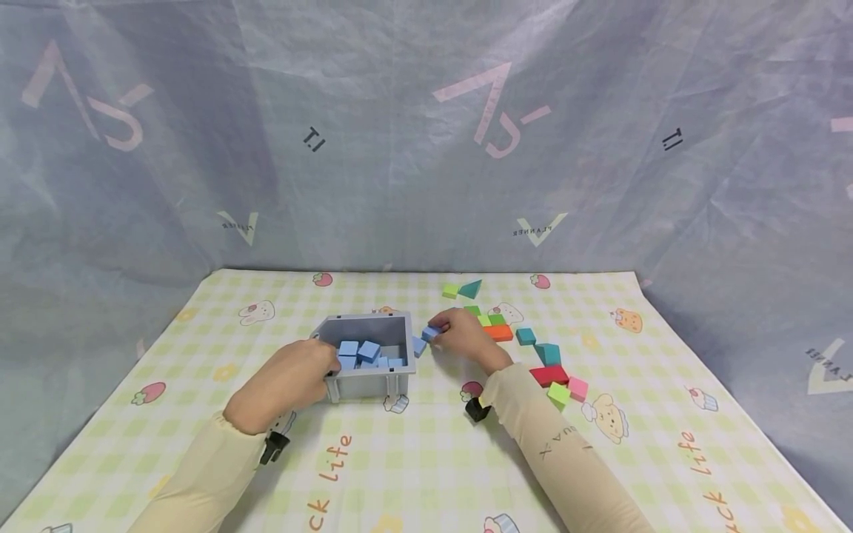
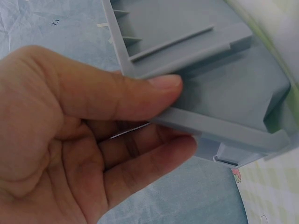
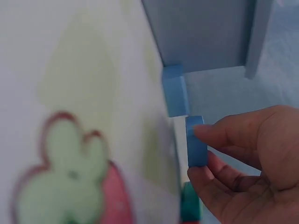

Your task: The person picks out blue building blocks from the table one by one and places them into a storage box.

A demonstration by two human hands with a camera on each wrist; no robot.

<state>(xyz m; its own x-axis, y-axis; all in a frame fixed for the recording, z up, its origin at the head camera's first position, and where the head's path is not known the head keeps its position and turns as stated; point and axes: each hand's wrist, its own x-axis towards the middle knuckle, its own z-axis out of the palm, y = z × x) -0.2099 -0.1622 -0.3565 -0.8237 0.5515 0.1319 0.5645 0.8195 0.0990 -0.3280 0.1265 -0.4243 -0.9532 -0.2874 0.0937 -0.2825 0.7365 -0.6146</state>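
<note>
A grey plastic bin [image 1: 366, 385] with several blue blocks [image 1: 369, 352] inside stands left of centre on the table. My left hand [image 1: 293, 377] grips its left end; in the left wrist view the thumb lies on the inner side of the rim [image 2: 219, 128] and the fingers are outside. Just right of the bin, my right hand [image 1: 463, 337] pinches a blue block [image 3: 196, 144] between thumb and fingers. Another blue block [image 3: 175, 91] lies on the cloth between that block and the bin's wall.
To the right lie loose blocks: an orange one [image 1: 498, 333], teal ones [image 1: 548, 354], a red one [image 1: 550, 375], a pink one [image 1: 577, 389] and several green ones. A checked, printed cloth [image 1: 426, 466] covers the table. Behind it hangs a grey-blue sheet [image 1: 400, 185].
</note>
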